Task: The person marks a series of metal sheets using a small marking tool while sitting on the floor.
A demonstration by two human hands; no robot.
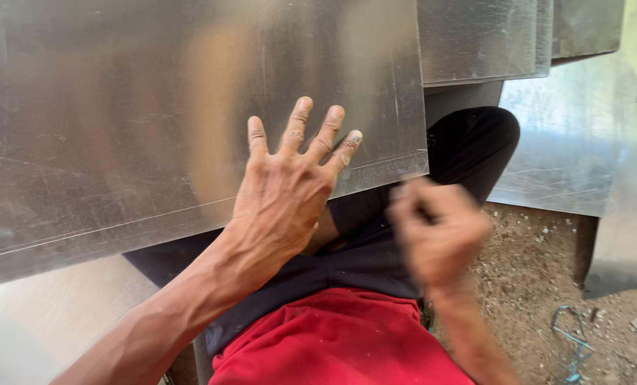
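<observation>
So the main thing here is a big galvanized steel sheet [154,107], shiny and a bit scratched, filling most of the upper left of the view. It sits tilted across the person's lap, its lower edge running from the left side up toward the middle, with a folded lip along that edge.

The left hand [286,192] is flat on the sheet near its lower right corner, palm down, fingers [300,125] spread wide and pressing on the metal. The thumb side is hidden under the hand.

The right hand [436,232] is off the sheet, just beside that corner and a little below it. It's curled into a fist, but it's motion-blurred, so I can't tell if it's clutching anything.

Under both hands you get dark trousers [468,142] with a knee poking up past the sheet's corner, and a red shirt [332,342] at the bottom.

More metal sheets [475,36] are stacked up top and leaning on the right [568,142]. Lower right is a dirt floor [532,271] with a twist of bluish wire [571,339] lying on it.
</observation>
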